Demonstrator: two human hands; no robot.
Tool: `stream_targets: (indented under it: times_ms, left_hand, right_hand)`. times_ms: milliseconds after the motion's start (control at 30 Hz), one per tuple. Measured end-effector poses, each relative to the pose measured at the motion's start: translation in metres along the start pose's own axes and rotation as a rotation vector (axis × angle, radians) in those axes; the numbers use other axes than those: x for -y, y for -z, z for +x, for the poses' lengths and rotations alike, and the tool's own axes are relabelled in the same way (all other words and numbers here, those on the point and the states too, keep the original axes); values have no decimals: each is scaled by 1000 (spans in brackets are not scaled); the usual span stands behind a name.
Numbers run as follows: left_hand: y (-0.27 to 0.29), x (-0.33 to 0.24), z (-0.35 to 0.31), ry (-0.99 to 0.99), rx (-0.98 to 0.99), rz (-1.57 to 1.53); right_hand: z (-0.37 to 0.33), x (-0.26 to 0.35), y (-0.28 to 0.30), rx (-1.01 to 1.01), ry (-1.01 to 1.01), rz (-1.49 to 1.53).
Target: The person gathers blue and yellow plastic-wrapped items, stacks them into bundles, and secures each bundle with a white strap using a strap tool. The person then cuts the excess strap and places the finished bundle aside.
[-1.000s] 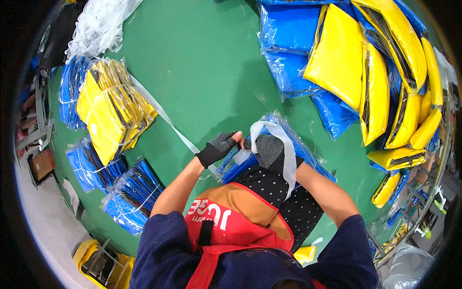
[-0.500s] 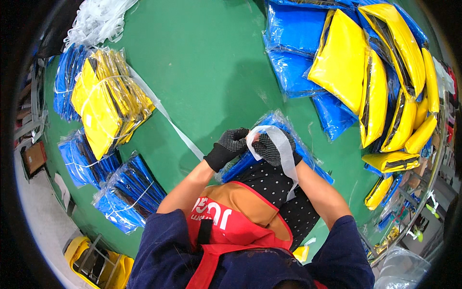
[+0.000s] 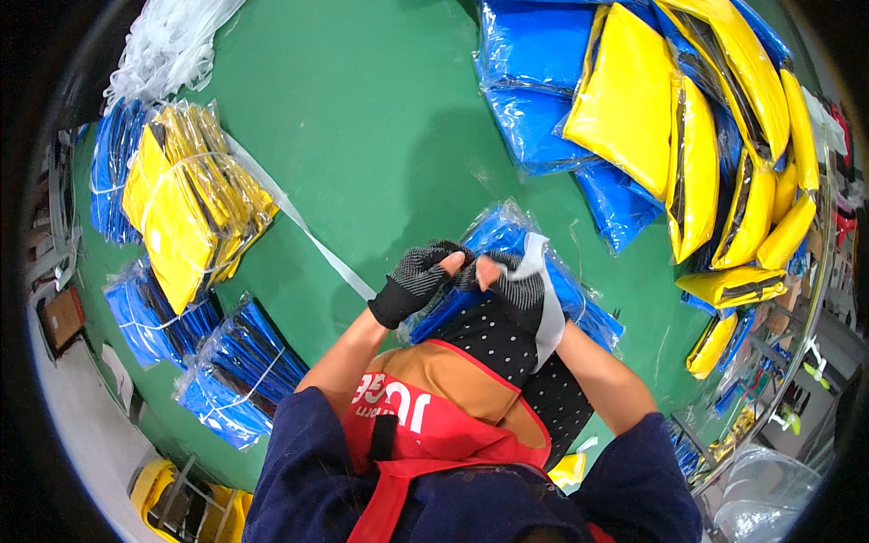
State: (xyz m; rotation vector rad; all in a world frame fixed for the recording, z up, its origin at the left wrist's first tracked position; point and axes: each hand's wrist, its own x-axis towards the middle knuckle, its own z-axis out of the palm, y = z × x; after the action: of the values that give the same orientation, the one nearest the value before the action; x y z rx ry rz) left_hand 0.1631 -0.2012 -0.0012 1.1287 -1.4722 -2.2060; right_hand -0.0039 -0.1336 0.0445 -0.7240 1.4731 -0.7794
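My two hands, in dark gloves with bare fingertips, meet above a stack of blue packets in clear plastic [image 3: 502,233] at my knees. My left hand [image 3: 418,282] is closed, its thumb and fingers pinched on the white strap. A length of the white strap [image 3: 326,253] runs from the far left floor to behind my left wrist. Close beside it, my right hand [image 3: 518,288] is also closed on the strap. A loose end of it loops over the back of that hand and hangs past the wrist. The pinch point itself is partly hidden by the fingers.
At left stand tied bundles of yellow packets [image 3: 181,217] and blue packets [image 3: 240,371]. A heap of white strap [image 3: 167,54] lies beyond them. Many yellow packets [image 3: 625,100] and blue packets [image 3: 543,127] are piled at right. Clear plastic sheeting [image 3: 760,498] is at lower right.
The strap loop between my hands has drawn in and no longer stands up. Its free end now lies over my right hand and wrist. My left hand has turned slightly.
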Motion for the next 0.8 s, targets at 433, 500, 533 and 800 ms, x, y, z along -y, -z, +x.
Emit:
stream_targets:
  times_ms: [433,500,533,800]
  left_hand:
    - [6,2,36,-50,150,519]
    - [9,28,46,-27,123,588]
    - [2,29,48,-8,51,547]
    - [-22,16,45,39,-17,463]
  right_hand:
    - [-14,-6,22,-70,-186,50]
    - [-22,-24,33,-122,-271,181]
    - [-19,-28,37,-227,-232,96]
    - [104,29,16,106,46,-199]
